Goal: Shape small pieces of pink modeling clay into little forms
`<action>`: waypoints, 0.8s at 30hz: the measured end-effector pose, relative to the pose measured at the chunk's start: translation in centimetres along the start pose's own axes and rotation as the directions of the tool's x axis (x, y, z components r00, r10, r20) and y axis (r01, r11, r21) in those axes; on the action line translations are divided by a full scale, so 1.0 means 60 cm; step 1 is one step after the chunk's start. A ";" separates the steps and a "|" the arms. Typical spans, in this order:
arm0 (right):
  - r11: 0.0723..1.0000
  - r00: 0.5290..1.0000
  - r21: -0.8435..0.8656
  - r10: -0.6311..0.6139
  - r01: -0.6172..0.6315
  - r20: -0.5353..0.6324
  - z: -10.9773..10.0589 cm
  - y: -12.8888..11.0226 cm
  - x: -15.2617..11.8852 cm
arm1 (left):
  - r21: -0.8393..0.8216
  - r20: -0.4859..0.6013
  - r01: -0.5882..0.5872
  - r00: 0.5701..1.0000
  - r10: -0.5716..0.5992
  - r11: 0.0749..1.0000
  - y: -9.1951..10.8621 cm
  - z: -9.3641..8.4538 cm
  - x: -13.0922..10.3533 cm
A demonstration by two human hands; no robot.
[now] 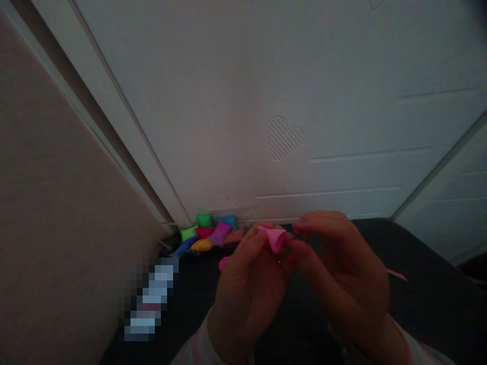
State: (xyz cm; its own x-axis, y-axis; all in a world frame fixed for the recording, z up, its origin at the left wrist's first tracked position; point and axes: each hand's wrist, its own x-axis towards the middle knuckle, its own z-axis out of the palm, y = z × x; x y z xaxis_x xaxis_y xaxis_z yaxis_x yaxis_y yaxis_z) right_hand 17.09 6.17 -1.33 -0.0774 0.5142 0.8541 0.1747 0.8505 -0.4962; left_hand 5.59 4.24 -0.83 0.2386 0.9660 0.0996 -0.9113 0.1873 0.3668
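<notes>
My left hand (253, 284) is closed around a small pink piece of modelling clay (274, 237), pinching it between thumb and fingers. The clay flares at the top and narrows downward. My right hand (342, 268) is just to the right, its thumb and index finger apart. Its thumb tip is close to the clay and the left fingertips; whether it touches them I cannot tell. Another bright pink lump (223, 263) lies on the table, partly hidden behind my left hand.
Several small colourful packets (203, 232) lie in clear plastic at the back of the dark table (198, 304). A thin pink strip (396, 274) rests at the right. A pixelated light object (152, 299) sits at the left. Behind stands a white panel (228, 101) with embossed hearts.
</notes>
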 end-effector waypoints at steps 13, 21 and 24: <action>0.997 0.999 -0.080 0.002 0.000 0.034 -0.001 -0.006 0.008 | 0.027 -0.024 -0.039 0.999 0.040 0.999 -0.001 0.001 -0.001; 0.943 0.967 -0.218 -0.251 0.252 0.034 -0.004 -0.007 0.010 | 0.189 -0.018 -0.102 0.994 0.108 0.977 0.012 0.003 -0.004; 0.955 0.972 -0.184 -0.232 0.233 0.024 -0.004 -0.005 0.008 | 0.228 -0.023 -0.125 0.991 0.134 0.966 0.018 0.001 -0.004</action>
State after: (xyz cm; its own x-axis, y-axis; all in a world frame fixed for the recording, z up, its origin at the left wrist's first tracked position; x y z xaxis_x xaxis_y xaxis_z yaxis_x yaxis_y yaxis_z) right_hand 17.25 6.13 -0.75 -0.1398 0.3051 0.9420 0.3294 0.9115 -0.2464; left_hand 4.58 4.19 -0.38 0.1064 0.9863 0.1263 -0.8333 0.0191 0.5526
